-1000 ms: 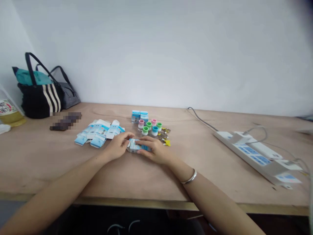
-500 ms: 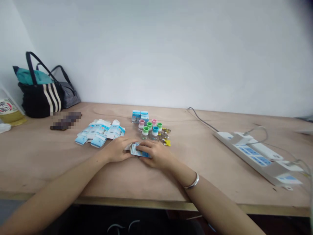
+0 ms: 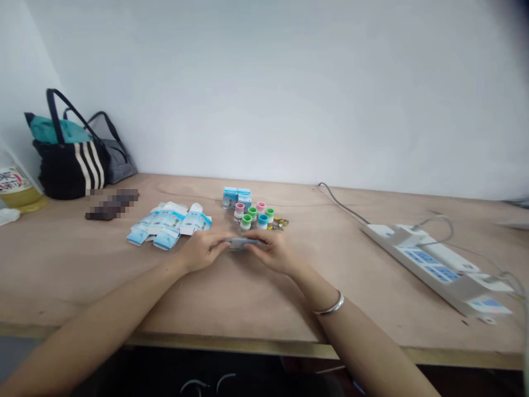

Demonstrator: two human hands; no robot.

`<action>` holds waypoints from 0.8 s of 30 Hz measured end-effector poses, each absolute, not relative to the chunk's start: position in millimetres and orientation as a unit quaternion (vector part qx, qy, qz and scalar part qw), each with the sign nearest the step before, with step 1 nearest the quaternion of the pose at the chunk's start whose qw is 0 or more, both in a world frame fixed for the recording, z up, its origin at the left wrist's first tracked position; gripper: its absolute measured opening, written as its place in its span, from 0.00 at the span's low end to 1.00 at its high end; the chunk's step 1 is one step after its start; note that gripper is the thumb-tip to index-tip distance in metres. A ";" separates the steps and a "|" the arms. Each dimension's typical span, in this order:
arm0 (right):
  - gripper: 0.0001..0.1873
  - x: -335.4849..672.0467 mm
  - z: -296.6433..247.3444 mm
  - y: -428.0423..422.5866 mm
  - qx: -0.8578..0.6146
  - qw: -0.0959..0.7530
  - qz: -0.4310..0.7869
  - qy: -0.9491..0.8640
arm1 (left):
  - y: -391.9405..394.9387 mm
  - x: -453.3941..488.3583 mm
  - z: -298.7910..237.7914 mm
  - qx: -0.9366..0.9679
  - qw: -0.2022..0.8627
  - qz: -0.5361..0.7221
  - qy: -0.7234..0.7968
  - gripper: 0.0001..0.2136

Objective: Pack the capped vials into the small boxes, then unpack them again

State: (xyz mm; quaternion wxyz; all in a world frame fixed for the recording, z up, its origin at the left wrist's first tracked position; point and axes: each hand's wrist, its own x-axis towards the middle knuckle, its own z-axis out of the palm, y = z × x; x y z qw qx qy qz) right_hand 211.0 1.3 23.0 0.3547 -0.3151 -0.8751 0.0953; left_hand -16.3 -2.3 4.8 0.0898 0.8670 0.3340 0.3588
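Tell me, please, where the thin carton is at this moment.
In the head view, the thin carton is pinched between the left hand and right hand, just in front of the bottles with coloured caps.

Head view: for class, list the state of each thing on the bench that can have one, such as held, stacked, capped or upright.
Left hand, pinching the carton
Right hand, pinching the carton
Carton, held between both hands, seen edge-on
Flat cartons, lying in a loose heap
Boxes, standing upright
Bottles, upright, capped
Power strip, lying down, cables attached
Handbag, standing, handles up
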 end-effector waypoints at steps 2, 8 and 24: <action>0.08 210.7 21.0 5.4 -0.343 0.403 0.112 -0.841 | 0.2 -12.7 6.0 0.840 0.116 0.399 0.350 0.13; 0.03 204.3 9.2 10.6 -0.399 0.301 0.110 -0.859 | 6.7 -8.3 -2.4 0.862 0.089 0.326 0.379 0.09; 0.33 209.6 7.0 8.3 -0.405 0.281 0.176 -0.852 | 19.2 -103.7 43.8 0.625 -0.087 0.429 0.646 0.12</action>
